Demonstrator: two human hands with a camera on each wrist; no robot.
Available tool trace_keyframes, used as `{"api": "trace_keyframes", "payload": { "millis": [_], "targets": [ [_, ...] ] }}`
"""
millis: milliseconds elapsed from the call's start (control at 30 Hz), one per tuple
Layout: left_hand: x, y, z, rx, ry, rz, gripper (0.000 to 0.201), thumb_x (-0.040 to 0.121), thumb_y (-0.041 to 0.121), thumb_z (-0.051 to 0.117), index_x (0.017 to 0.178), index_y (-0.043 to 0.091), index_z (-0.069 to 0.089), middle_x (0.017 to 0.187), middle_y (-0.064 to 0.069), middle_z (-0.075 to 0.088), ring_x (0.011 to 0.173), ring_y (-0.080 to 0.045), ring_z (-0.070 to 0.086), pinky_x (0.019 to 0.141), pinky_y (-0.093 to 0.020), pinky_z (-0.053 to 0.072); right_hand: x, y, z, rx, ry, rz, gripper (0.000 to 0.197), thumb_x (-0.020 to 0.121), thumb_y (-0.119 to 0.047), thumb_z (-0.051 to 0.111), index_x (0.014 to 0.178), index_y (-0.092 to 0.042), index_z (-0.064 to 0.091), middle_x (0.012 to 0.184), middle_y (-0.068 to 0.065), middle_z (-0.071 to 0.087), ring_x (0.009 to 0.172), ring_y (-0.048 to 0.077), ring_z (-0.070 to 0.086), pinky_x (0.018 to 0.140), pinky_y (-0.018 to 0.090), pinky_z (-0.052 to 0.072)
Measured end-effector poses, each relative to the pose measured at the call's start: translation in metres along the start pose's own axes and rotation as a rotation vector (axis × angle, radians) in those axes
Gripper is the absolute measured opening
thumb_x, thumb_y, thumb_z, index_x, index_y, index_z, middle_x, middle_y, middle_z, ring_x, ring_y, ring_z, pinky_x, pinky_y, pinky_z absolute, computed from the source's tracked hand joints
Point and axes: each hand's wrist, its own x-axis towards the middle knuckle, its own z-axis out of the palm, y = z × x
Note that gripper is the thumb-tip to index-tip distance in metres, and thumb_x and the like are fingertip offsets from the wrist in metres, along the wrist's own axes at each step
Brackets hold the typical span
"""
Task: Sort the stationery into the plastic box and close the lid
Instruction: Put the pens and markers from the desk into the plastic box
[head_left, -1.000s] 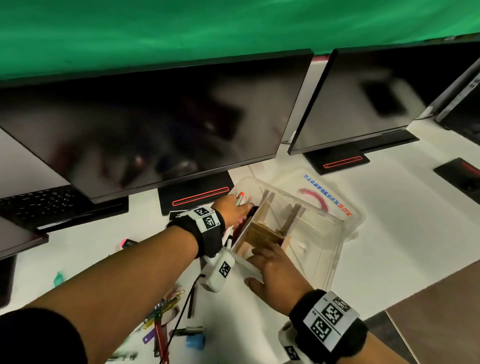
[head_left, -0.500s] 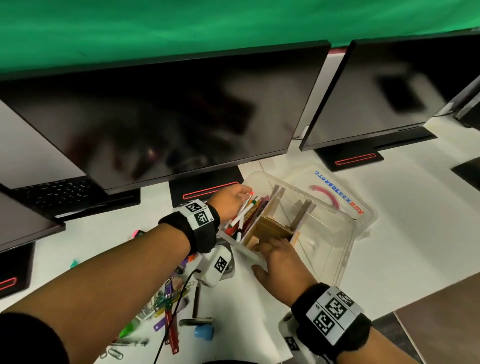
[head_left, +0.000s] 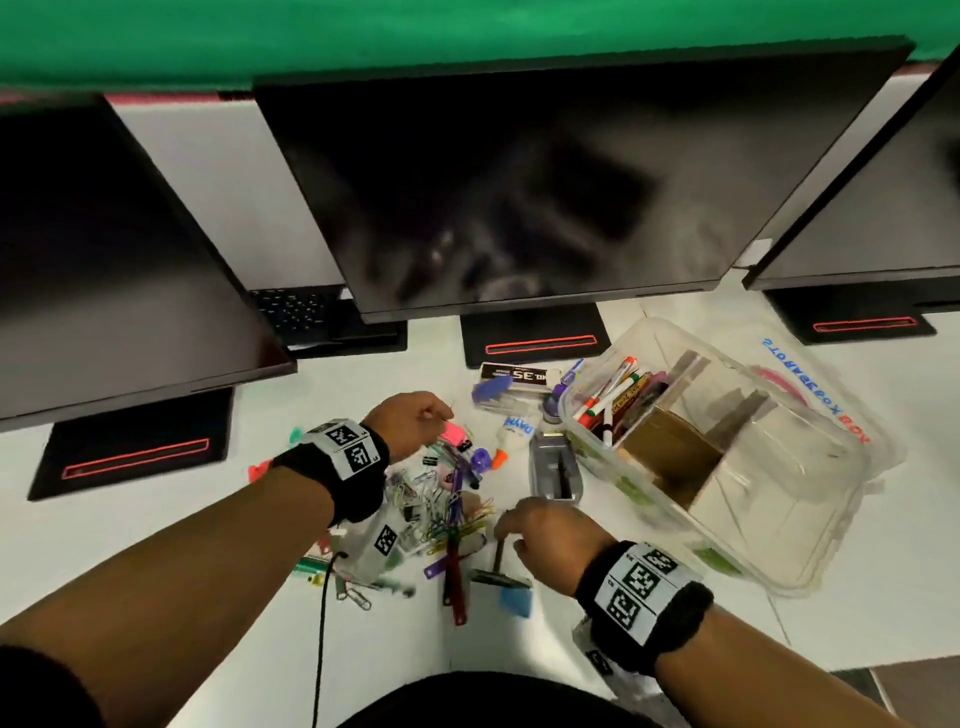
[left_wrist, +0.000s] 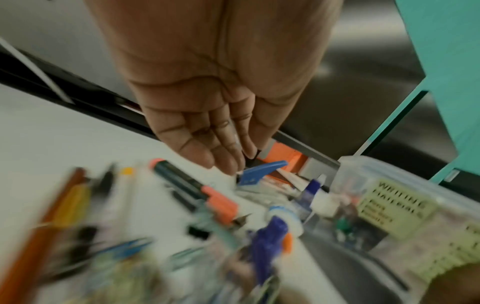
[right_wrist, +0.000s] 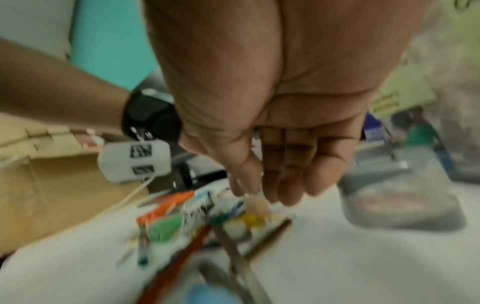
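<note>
Bare fingers hang straight and loose on both hands, and neither hand holds anything. The left hand (head_left: 410, 421) hovers palm down over the far edge of the clutter, its fingertips (left_wrist: 228, 162) just above a blue clip (left_wrist: 259, 170) in the left wrist view. The right hand (head_left: 550, 535) sits at about four o'clock from the left one, lower on the counter (head_left: 156, 530), with its fingertips (right_wrist: 283, 191) near a tangle of coloured paper clips (head_left: 447, 519). Between the hands and toward six o'clock lie more loose pieces: a red pen (head_left: 454, 582), a blue eraser (head_left: 517, 603) and a pink clip (head_left: 454, 434). At two o'clock from the right hand a grey stapler (head_left: 553, 467) lies just beside the box (head_left: 810, 566), which is clear plastic and stands open at three o'clock from the left hand. Its near-left compartment holds markers (head_left: 608, 395) leaning upright; cardboard dividers (head_left: 670, 447) split the other compartments. The lid (head_left: 810, 374) lies past the box at one o'clock, with blue and red lettering on it. A glue bottle (head_left: 514, 434) and a staple packet (head_left: 514, 374) rest at twelve o'clock from the right hand, in front of the monitors (head_left: 519, 208) that line the back of the counter. Both wrist views are blurred, so finer detail cannot be told.
</note>
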Motion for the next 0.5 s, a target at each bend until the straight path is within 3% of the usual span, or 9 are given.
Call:
{"api": "trace_keyframes", "payload": {
  "millis": [100,167,233,333,500],
  "targets": [
    [-0.017,-0.038,-0.009,0.177,-0.038,-0.014,0.025,0.091,0.004,0.049,0.113,0.004,0.062,0.117,-0.016,0.064,0.091,-0.018,0.056,0.061,-0.007,0.037,0.016,0.003,0.019,-0.055,-0.107,0.024,0.050,0.084,0.003,0.042,0.124,-0.022,0.058,0.122,0.008,0.056,0.114,0.028,0.053,0.096,0.032,0.043],
    [-0.027,-0.058,-0.013,0.224,-0.057,-0.033,0.028,0.092,0.000,0.045,0.116,-0.001,0.059,0.123,-0.015,0.061,0.086,-0.012,0.054,0.060,0.000,0.036,0.026,0.003,0.024,-0.084,-0.115,0.037,0.047,0.084,0.001,0.044,0.121,-0.023,0.061,0.120,0.007,0.056,0.112,0.028,0.054,0.094,0.031,0.043],
    [-0.034,-0.076,-0.017,0.262,-0.040,-0.060,0.027,0.090,0.004,0.050,0.116,0.002,0.060,0.121,-0.012,0.063,0.095,-0.015,0.060,0.065,0.001,0.036,0.035,0.001,0.025,-0.093,-0.101,0.055,0.038,0.085,-0.004,0.047,0.112,-0.024,0.065,0.114,0.006,0.057,0.108,0.027,0.056,0.091,0.030,0.045],
    [-0.040,-0.095,-0.022,0.315,-0.008,-0.115,0.027,0.088,0.013,0.057,0.115,0.011,0.061,0.117,-0.007,0.064,0.110,-0.022,0.059,0.090,-0.022,0.042,0.046,-0.006,0.023,-0.159,-0.094,0.098,0.027,0.086,-0.011,0.047,0.106,-0.016,0.065,0.113,0.009,0.057,0.106,0.029,0.056,0.089,0.031,0.045],
    [-0.036,-0.111,-0.028,0.351,0.000,-0.191,0.028,0.088,0.020,0.056,0.116,0.013,0.059,0.121,-0.005,0.063,0.112,-0.021,0.057,0.095,-0.028,0.043,0.055,-0.016,0.012,-0.203,-0.107,0.181,0.032,0.083,-0.022,0.054,0.114,-0.013,0.057,0.117,0.011,0.056,0.110,0.029,0.055,0.089,0.033,0.046]
  ]
}}
